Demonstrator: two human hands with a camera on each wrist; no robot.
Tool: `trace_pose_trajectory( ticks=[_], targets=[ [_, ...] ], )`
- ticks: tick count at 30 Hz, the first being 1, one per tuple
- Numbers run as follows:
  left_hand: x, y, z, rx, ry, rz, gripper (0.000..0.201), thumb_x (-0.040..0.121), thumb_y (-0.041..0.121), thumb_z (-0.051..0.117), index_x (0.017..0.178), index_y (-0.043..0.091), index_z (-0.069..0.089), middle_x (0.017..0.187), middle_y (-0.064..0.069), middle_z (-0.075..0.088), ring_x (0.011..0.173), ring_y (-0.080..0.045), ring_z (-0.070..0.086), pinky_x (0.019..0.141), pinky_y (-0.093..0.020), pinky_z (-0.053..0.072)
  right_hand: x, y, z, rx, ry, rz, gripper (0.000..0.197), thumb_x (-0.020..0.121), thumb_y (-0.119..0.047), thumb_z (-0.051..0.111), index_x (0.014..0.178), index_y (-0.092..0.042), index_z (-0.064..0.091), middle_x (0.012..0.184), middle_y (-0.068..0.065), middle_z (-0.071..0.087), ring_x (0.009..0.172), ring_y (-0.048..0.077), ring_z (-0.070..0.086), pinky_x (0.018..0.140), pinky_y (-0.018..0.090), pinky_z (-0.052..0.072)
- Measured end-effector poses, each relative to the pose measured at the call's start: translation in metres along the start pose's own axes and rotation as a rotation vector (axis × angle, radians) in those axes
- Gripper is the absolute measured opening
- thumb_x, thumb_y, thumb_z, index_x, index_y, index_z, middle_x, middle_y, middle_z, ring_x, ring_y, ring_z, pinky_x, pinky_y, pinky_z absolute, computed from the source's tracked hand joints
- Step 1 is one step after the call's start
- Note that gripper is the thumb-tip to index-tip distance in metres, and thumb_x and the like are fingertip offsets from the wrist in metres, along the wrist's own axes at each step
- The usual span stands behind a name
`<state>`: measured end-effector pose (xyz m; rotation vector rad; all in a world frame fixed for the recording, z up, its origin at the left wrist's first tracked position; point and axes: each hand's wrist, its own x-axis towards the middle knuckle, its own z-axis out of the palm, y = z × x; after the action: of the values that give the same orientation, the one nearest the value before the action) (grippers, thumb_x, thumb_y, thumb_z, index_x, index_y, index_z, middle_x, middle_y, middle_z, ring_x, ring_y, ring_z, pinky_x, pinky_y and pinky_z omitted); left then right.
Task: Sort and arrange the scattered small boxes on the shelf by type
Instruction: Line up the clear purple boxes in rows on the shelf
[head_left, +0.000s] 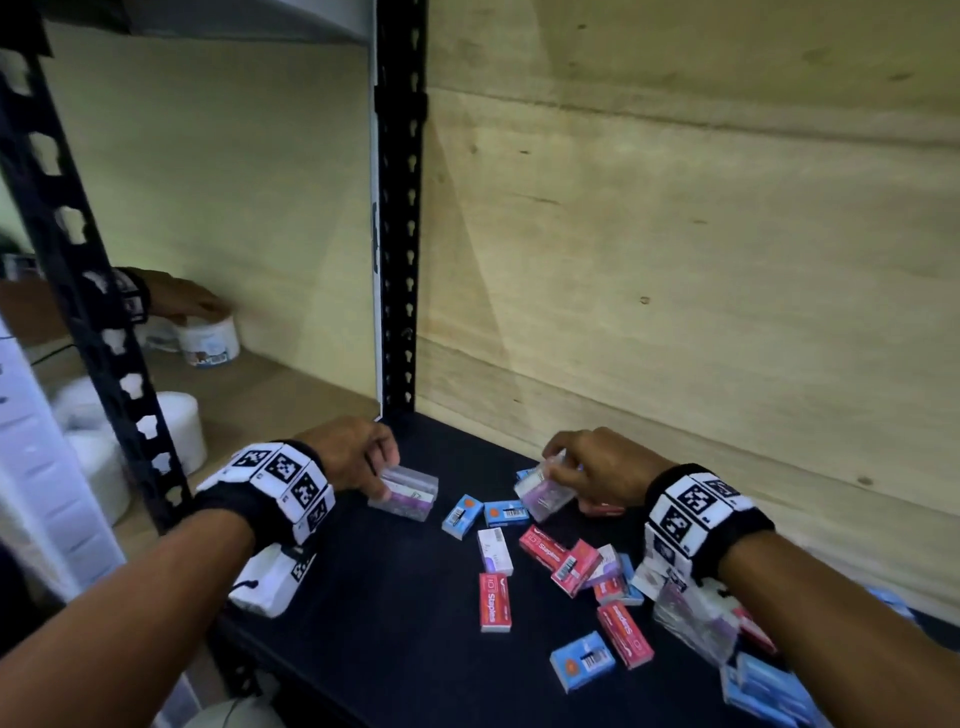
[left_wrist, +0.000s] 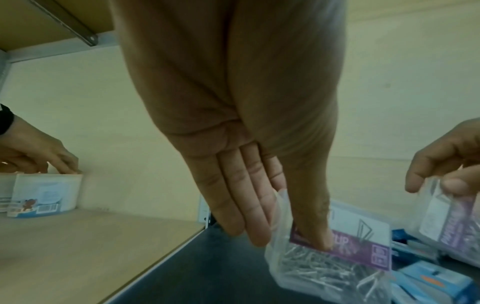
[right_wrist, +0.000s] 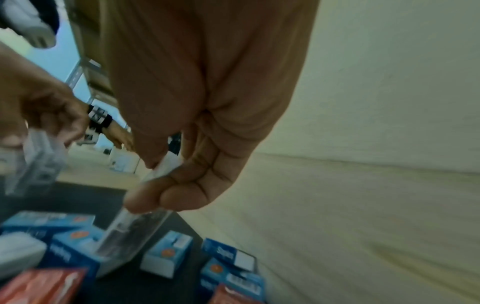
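Black shelf (head_left: 395, 597), plywood wall behind. Left hand (head_left: 353, 457) pinching clear clip box (head_left: 404, 492) set at rear-left corner, long axis left-right. Right hand (head_left: 597, 467) pinching 2nd clip box (head_left: 543, 493), tilted, held just right of it. Staple boxes (head_left: 540, 571) scattered nearer front; open room between.

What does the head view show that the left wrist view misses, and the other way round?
Only the head view shows the scattered red staples boxes and both wristbands. Only the left wrist view shows the left hand's fingers and thumb pinching the clear paper clip box, with loose clips visible inside. Both show the right hand holding a second clear box and another person's hand on a white tub.
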<state>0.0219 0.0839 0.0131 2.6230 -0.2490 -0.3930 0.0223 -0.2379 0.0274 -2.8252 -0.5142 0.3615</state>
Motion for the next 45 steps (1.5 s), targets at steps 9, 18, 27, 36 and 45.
trace_pose_trajectory(
  ticks=[9,18,27,36,45],
  targets=[
    [0.057,-0.002,-0.013,0.030,0.009,0.025,0.032,0.071,0.011,0.082,0.090,0.023,0.060,0.086,0.008,0.064,0.071,-0.004,0.056,0.064,-0.014,0.043,0.038,-0.018,0.001,0.027,0.061,0.032,0.042,0.095,-0.037,0.058,0.131,-0.021,0.044,0.113,0.003,0.063,0.094,0.020,0.060,0.081,0.030,0.049],
    [0.097,-0.008,-0.013,0.055,-0.005,0.017,0.035,0.068,0.015,0.085,0.095,0.024,0.064,0.090,0.007,0.067,0.074,-0.006,0.060,0.066,-0.017,0.047,0.076,-0.033,0.012,-0.029,0.000,0.110,0.040,0.095,-0.034,0.058,0.127,-0.015,0.041,0.113,0.009,0.059,0.094,0.025,0.058,0.075,0.031,0.044],
    [0.121,-0.010,-0.011,0.028,0.008,0.042,0.035,0.070,0.015,0.085,0.095,0.024,0.062,0.099,0.000,0.068,0.083,-0.012,0.063,0.074,-0.024,0.050,0.089,-0.031,0.012,-0.106,-0.022,0.162,0.049,0.096,-0.036,0.056,0.135,-0.011,0.039,0.124,0.015,0.056,0.107,0.030,0.058,0.078,0.030,0.045],
    [0.132,-0.011,-0.007,0.050,0.079,0.077,0.036,0.073,0.014,0.082,0.098,0.026,0.060,0.095,0.005,0.064,0.090,-0.015,0.062,0.084,-0.028,0.052,0.094,-0.033,0.009,-0.232,-0.031,0.174,0.046,0.094,-0.037,0.061,0.130,-0.012,0.050,0.124,0.012,0.056,0.109,0.029,0.059,0.085,0.033,0.049],
    [0.139,-0.013,0.000,0.019,0.169,0.100,0.037,0.075,0.011,0.078,0.108,0.020,0.063,0.102,0.001,0.066,0.083,-0.013,0.061,0.082,-0.026,0.053,0.100,-0.032,0.010,-0.254,-0.014,0.186,0.044,0.091,-0.035,0.066,0.127,-0.013,0.055,0.122,0.011,0.059,0.107,0.029,0.060,0.083,0.034,0.050]
  ],
)
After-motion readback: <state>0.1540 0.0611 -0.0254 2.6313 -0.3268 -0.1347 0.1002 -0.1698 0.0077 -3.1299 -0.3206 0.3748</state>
